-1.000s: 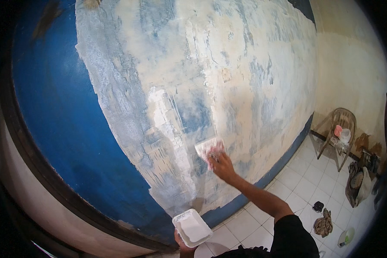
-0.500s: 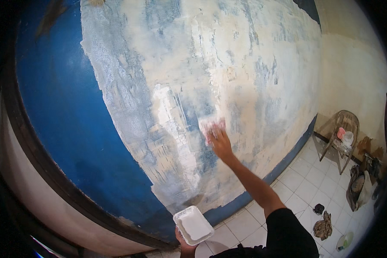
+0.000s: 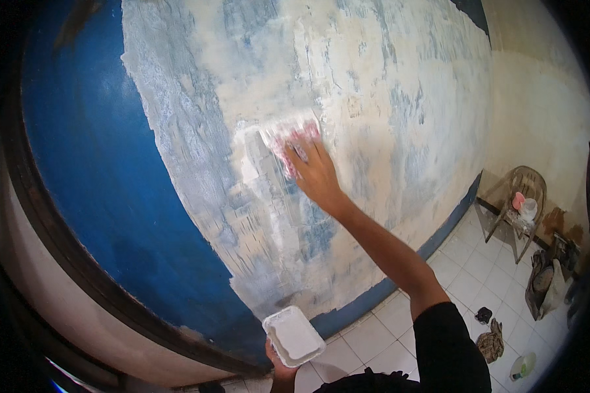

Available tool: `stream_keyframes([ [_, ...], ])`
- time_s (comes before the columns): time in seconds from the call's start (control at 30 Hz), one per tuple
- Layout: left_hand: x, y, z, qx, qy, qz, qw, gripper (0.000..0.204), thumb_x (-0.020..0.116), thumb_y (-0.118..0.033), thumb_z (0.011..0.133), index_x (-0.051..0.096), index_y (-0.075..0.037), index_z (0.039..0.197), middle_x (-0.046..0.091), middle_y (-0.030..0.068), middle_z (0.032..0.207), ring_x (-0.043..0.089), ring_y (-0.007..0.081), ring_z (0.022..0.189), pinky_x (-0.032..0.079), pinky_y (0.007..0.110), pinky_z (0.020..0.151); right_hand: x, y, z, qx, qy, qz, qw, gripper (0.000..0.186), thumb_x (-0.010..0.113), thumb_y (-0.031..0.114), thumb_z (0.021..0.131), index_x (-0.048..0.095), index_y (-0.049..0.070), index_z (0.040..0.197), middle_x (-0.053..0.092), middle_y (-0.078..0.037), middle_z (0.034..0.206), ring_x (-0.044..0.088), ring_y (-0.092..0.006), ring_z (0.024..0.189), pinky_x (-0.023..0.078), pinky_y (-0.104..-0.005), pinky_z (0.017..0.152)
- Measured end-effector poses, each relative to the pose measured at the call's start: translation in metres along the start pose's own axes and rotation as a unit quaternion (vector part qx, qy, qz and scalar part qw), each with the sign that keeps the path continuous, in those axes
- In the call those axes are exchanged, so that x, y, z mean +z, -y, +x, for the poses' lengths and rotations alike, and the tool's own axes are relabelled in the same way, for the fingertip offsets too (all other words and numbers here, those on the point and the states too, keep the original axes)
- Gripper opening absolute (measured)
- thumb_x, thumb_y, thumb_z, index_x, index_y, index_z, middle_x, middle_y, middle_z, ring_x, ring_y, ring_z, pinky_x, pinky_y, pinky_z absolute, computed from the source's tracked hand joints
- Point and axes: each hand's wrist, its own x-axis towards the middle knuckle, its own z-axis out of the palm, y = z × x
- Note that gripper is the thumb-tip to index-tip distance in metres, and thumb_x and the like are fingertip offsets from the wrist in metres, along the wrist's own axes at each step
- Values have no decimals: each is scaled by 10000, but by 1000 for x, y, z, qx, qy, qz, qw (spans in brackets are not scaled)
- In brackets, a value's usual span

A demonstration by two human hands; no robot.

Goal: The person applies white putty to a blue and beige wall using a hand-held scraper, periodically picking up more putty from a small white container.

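My right hand [image 3: 320,175] grips a putty spreader [image 3: 288,131], reddish and smeared white, its blade against the wall [image 3: 367,150]. That wall is blue, mostly coated with patchy cream and white filler. Below and left of the spreader runs a streaked whitish patch [image 3: 278,216]. Low in front of me, my left hand [image 3: 280,368] holds a white rectangular tub [image 3: 267,325] from beneath, tilted so that the white putty inside shows. Part of that hand is hidden by the tub.
Bare blue paint [image 3: 92,150] covers the wall's left part, edged by a dark curved frame [image 3: 65,245]. At right, a chair [image 3: 519,180] carries pink and white containers. Bags [image 3: 545,285], a crumpled brown cloth [image 3: 490,342] and a pale green bowl [image 3: 523,367] lie on white floor tiles.
My right hand has moved up and left along the wall with the spreader. The thick white streak at left now looks flatter and smeared. The tub has barely moved.
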Motion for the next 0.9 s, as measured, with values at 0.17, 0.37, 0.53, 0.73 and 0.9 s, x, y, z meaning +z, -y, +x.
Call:
stream_keyframes([
  [0.17, 14, 1, 0, -14, 16, -12, 1000, 744, 348, -644, 868, 351, -165, 1437, 467, 130, 1379, 490, 373, 1221, 400, 578, 993, 30, 2, -10, 22, 45, -17, 999, 374, 568, 25, 753, 609, 10, 1125, 526, -182, 1219, 517, -324, 1059, 450, -416, 874],
  [0.37, -7, -5, -12, 14, 6, 15, 1000, 720, 350, -632, 878, 367, -167, 1427, 478, 111, 1374, 496, 359, 1219, 411, 568, 990, 37, 48, -208, 63, 86, -28, 994, 404, 597, -28, 691, 649, 22, 1088, 554, -161, 1185, 541, -333, 1041, 444, -420, 832],
  [0.53, -7, -17, -17, 26, -36, 25, 999, 654, 425, -580, 874, 444, -157, 1372, 525, 97, 1323, 529, 352, 1173, 422, 563, 975, 12, 77, -301, 98, 132, -4, 986, 387, 609, -23, 680, 653, 41, 1059, 550, -124, 1174, 539, -313, 1062, 449, -421, 825],
  [0.73, -12, -19, -20, 38, -44, 65, 996, 653, 414, -577, 879, 442, -152, 1374, 515, 96, 1339, 523, 355, 1184, 419, 564, 979, -5, 76, -261, 125, 130, 7, 984, 379, 687, 16, 684, 647, 48, 1060, 569, -101, 1082, 561, -287, 989, 454, -391, 789],
  [0.9, -7, -16, -12, 6, -3, 68, 998, 675, 327, -616, 902, 405, -164, 1397, 489, 85, 1366, 510, 335, 1204, 437, 541, 971, 13, 61, -173, 61, 37, 4, 997, 383, 664, 71, 711, 636, 50, 1092, 559, -134, 1159, 549, -320, 1027, 471, -415, 838],
])
